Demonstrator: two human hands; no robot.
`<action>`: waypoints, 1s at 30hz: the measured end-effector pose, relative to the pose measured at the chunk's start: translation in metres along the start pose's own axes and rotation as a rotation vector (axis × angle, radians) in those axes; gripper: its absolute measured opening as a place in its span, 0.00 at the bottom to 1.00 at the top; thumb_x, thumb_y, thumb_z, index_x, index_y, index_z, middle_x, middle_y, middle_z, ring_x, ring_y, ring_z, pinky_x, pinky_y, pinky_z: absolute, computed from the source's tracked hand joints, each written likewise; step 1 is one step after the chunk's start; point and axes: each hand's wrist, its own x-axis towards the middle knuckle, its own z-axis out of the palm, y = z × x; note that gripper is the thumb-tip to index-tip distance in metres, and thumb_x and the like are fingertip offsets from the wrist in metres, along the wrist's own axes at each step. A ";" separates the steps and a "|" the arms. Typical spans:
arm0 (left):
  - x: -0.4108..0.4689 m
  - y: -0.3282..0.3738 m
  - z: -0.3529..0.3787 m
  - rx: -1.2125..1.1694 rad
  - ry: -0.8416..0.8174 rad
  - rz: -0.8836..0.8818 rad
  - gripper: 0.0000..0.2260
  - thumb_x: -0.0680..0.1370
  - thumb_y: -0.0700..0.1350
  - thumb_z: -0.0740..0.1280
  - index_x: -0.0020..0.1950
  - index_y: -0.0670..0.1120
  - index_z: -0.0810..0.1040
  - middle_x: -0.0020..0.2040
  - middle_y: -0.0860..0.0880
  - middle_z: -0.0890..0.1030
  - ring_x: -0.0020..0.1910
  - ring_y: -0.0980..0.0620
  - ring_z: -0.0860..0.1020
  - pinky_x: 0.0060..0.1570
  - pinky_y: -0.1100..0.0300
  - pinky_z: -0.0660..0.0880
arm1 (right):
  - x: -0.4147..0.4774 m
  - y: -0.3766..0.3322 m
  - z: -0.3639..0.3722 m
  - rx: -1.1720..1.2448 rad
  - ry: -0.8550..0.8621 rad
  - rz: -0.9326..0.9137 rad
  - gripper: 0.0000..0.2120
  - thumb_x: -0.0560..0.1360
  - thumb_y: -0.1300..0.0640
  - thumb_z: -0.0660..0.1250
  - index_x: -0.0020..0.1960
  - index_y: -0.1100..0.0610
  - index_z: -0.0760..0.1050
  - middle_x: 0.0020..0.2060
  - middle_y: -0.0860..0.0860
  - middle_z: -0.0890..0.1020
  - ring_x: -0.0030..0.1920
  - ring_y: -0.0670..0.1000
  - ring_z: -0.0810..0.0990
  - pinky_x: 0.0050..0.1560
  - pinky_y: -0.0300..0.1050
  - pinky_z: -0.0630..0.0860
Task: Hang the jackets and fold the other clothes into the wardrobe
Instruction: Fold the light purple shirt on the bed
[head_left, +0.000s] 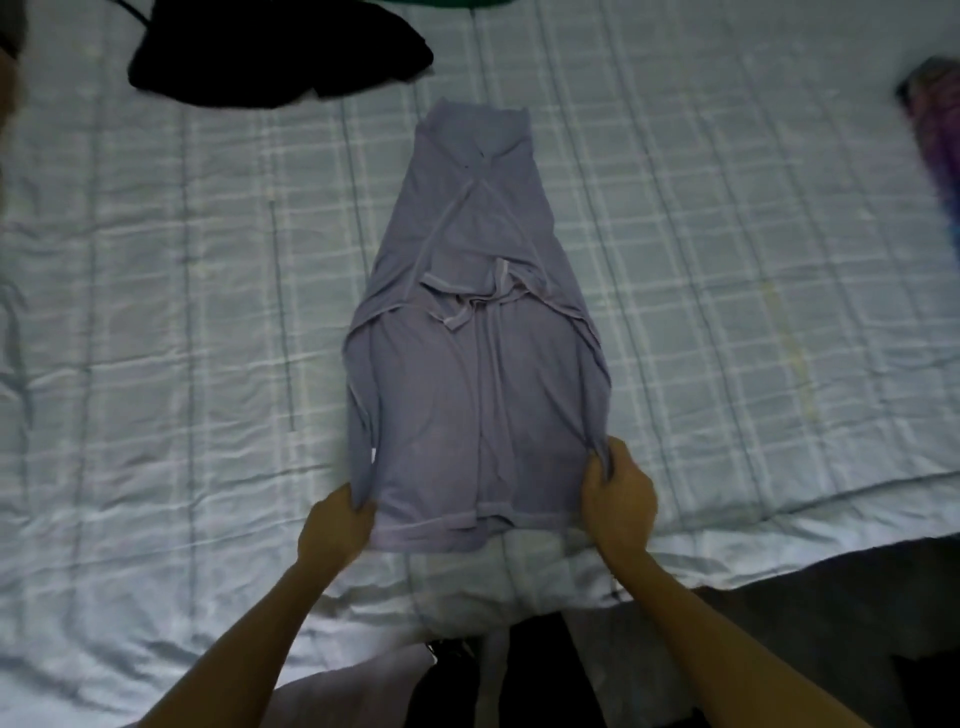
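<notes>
A grey-lilac long-sleeved garment (467, 364) lies flat on the bed, its sleeves folded in across the body and its collar end pointing away from me. My left hand (337, 525) pinches the near left corner of its hem. My right hand (618, 499) grips the near right edge, bunching the cloth a little. Both hands sit at the end closest to me, near the bed's front edge.
The bed is covered by a pale blue checked sheet (182, 312). A black garment (280, 57) lies at the far left, a green item (441, 4) at the top edge, a purple patterned cloth (935, 135) at the far right. Dark floor (831, 613) shows at lower right.
</notes>
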 end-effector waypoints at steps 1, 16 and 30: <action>-0.003 -0.005 -0.002 -0.020 0.010 0.017 0.08 0.78 0.42 0.63 0.40 0.40 0.74 0.36 0.46 0.78 0.34 0.48 0.75 0.30 0.60 0.68 | -0.012 -0.014 0.008 0.026 -0.033 -0.073 0.11 0.78 0.54 0.60 0.53 0.56 0.79 0.37 0.51 0.81 0.36 0.50 0.78 0.37 0.39 0.66; -0.047 0.051 0.003 0.118 0.000 0.501 0.17 0.80 0.44 0.59 0.68 0.53 0.68 0.45 0.43 0.81 0.42 0.45 0.79 0.42 0.57 0.72 | -0.083 0.019 0.042 -0.410 -0.870 -0.338 0.21 0.74 0.44 0.53 0.60 0.48 0.76 0.54 0.54 0.82 0.54 0.57 0.79 0.52 0.47 0.73; -0.021 0.029 0.060 0.677 -0.024 0.829 0.24 0.68 0.55 0.62 0.62 0.47 0.73 0.50 0.45 0.76 0.45 0.44 0.76 0.40 0.56 0.74 | -0.040 0.040 0.047 -0.316 -0.535 -0.523 0.19 0.66 0.50 0.63 0.56 0.53 0.74 0.47 0.52 0.78 0.44 0.54 0.77 0.39 0.44 0.74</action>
